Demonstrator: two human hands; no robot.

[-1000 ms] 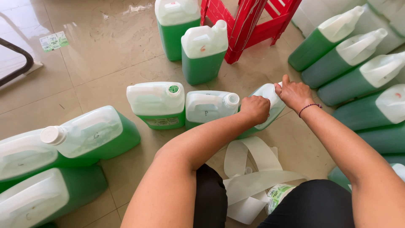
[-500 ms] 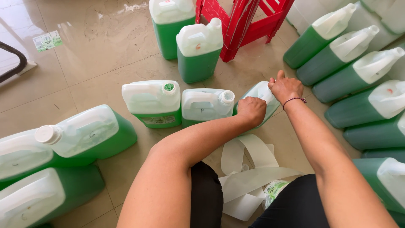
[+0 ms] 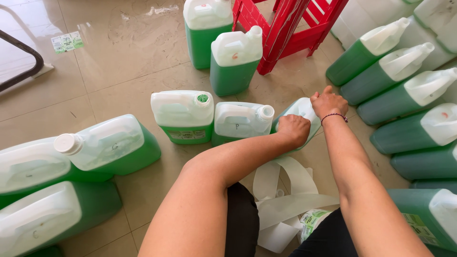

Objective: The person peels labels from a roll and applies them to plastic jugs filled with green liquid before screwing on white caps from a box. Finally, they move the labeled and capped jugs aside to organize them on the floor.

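Observation:
A plastic jug of green liquid (image 3: 301, 110) stands tilted on the tiled floor in front of me. My left hand (image 3: 293, 129) is closed against its near side, and my right hand (image 3: 328, 101) presses on its top right edge. Left of it stand two upright jugs: one with a white cap (image 3: 242, 123) and one with a green cap (image 3: 183, 116). Loose strips of white label backing (image 3: 281, 190) lie between my knees, with a small green-printed label (image 3: 312, 220) beside them.
Several green jugs lie tilted in a row at the right (image 3: 395, 81) and several more at the left (image 3: 109, 145). Two upright jugs (image 3: 234, 59) stand further back by a red plastic stool (image 3: 290, 28). A black chair leg (image 3: 21, 62) sits far left.
Both hands stay on the tilted jug; the right hand has shifted slightly along its top. The camera view has drifted a little.

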